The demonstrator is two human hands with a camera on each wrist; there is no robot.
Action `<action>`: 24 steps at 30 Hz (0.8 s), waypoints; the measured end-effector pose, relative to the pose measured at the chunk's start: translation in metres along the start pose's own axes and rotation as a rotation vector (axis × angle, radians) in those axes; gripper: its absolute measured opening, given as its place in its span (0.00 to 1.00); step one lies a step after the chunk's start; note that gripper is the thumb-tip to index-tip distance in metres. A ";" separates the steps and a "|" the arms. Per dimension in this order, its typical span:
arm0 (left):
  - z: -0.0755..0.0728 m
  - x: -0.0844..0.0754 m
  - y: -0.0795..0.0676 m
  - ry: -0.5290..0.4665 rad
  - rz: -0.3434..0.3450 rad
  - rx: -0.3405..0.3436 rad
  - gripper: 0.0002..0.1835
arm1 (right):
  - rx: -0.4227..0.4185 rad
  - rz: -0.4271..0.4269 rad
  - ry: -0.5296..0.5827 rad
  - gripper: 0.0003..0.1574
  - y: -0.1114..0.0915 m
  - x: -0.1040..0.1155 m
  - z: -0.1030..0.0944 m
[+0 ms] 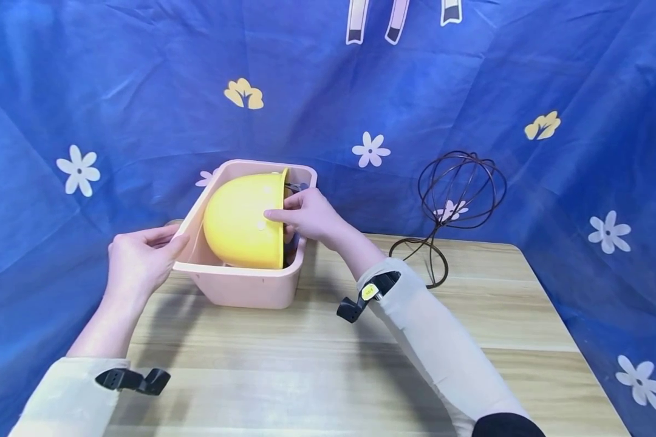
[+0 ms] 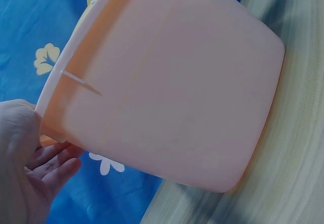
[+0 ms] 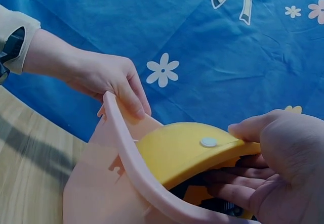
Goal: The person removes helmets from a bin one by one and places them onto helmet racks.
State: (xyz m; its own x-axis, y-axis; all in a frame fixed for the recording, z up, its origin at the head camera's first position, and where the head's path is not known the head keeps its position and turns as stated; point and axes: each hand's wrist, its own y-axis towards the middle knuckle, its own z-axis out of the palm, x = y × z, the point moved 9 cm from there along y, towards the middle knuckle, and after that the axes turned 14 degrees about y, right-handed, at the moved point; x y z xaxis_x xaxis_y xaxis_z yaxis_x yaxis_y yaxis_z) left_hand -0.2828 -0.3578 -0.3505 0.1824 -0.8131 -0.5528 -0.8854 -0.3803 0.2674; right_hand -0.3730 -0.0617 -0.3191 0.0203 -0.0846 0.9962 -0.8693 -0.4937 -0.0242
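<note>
A yellow safety helmet (image 1: 243, 221) lies on its side within a pale pink plastic bin (image 1: 246, 290), its open side facing right. My left hand (image 1: 142, 258) grips the bin's left rim near the front corner, thumb on the inside. In the left wrist view, that hand's fingers (image 2: 58, 171) curl under the rim. My right hand (image 1: 314, 215) pinches the helmet's edge, with its thumb on the outer shell and the other fingers inside. Dark straps or lining (image 3: 220, 206) show inside the helmet in the right wrist view.
A brown wire stand (image 1: 437, 224) with a round cage top is at the back right of the wooden table (image 1: 317, 376). Behind the bin hangs a blue flowered cloth (image 1: 306, 109), which also runs along both sides. A small round object (image 1: 176, 222) peeks out behind the bin's left side.
</note>
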 end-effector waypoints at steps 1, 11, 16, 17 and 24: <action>0.000 0.000 0.000 0.000 -0.001 -0.001 0.27 | 0.005 0.010 0.005 0.18 0.001 -0.001 0.001; 0.000 -0.002 -0.001 -0.017 0.002 -0.009 0.27 | -0.083 0.038 0.021 0.10 0.003 0.002 0.005; 0.000 -0.002 0.000 -0.028 0.012 -0.013 0.26 | -0.171 0.090 0.012 0.15 0.002 0.001 0.005; 0.000 -0.001 0.000 -0.032 0.011 -0.012 0.26 | -0.184 0.098 0.009 0.16 0.002 0.001 0.005; 0.002 0.001 0.000 -0.051 -0.005 0.000 0.28 | -0.284 0.112 0.048 0.18 -0.001 0.001 -0.002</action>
State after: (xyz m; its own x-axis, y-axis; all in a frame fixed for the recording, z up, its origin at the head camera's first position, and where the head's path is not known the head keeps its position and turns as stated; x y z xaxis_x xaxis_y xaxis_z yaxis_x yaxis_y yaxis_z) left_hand -0.2833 -0.3575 -0.3525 0.1647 -0.7877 -0.5937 -0.8843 -0.3845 0.2648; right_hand -0.3730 -0.0599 -0.3180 -0.1009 -0.0810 0.9916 -0.9681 -0.2217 -0.1166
